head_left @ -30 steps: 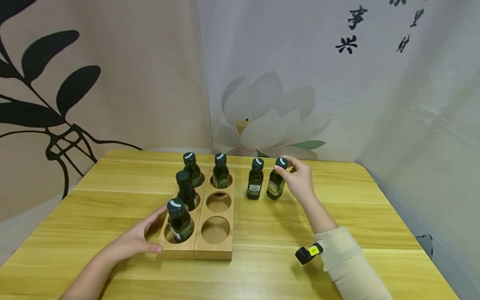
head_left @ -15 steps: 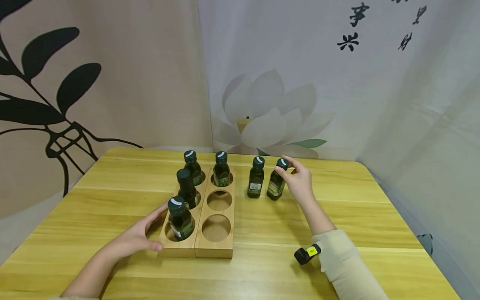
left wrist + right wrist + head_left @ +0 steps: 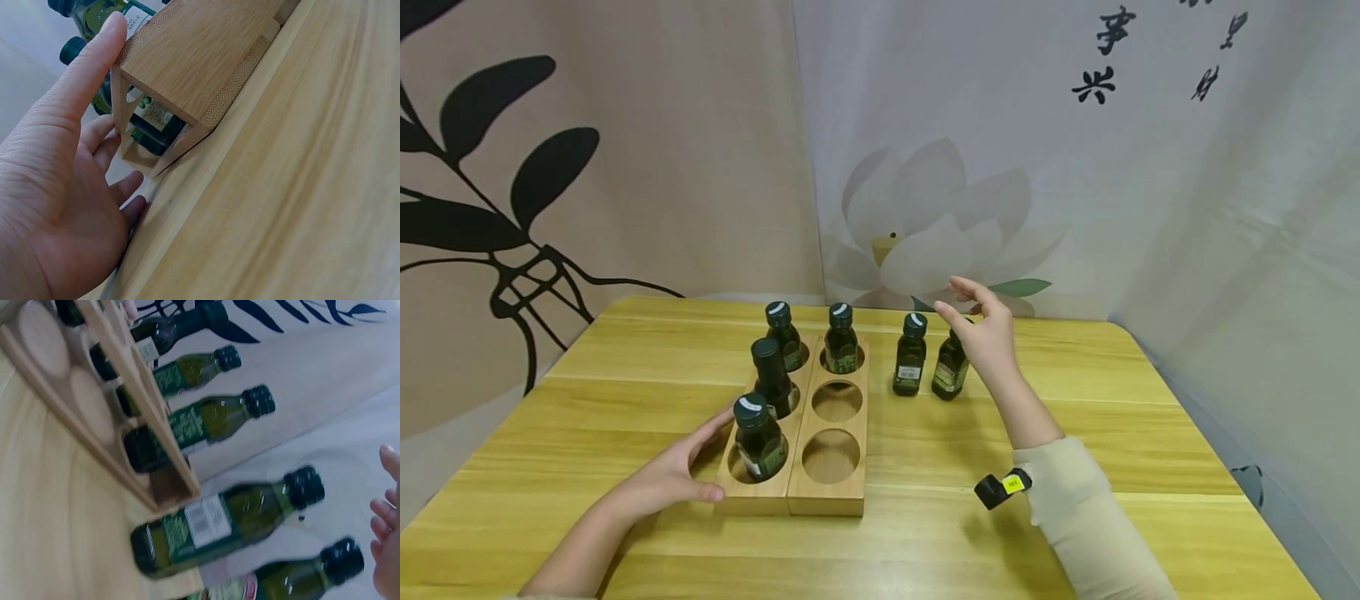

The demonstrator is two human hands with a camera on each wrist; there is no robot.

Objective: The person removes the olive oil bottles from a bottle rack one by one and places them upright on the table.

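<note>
In the head view my left hand [image 3: 673, 475] holds the near left corner of a two-row wooden bottle rack [image 3: 826, 507], thumb at the front end and fingers along the side. The left wrist view shows the thumb against the rack's end [image 3: 187, 69]. Small dark green glass bottles [image 3: 762, 442] fill the left row; one bottle [image 3: 842, 346] stands in the back hole of the right row. Two more stand upright on the table: a left one [image 3: 909, 358] and a right one [image 3: 950, 373]. Above the right one hovers my right hand [image 3: 988, 333], fingers spread, holding nothing.
The wooden table [image 3: 1000, 542] ends at a printed cloth backdrop [image 3: 700, 167]. The right row has two vacant holes, a middle one [image 3: 837, 403] and a front one [image 3: 831, 457]. A black camera [image 3: 992, 492] sits on the right wrist.
My right hand has let go of the right-hand bottle's cap and risen slightly up and left. That bottle stays on the table. The left hand and the rack have not visibly moved.
</note>
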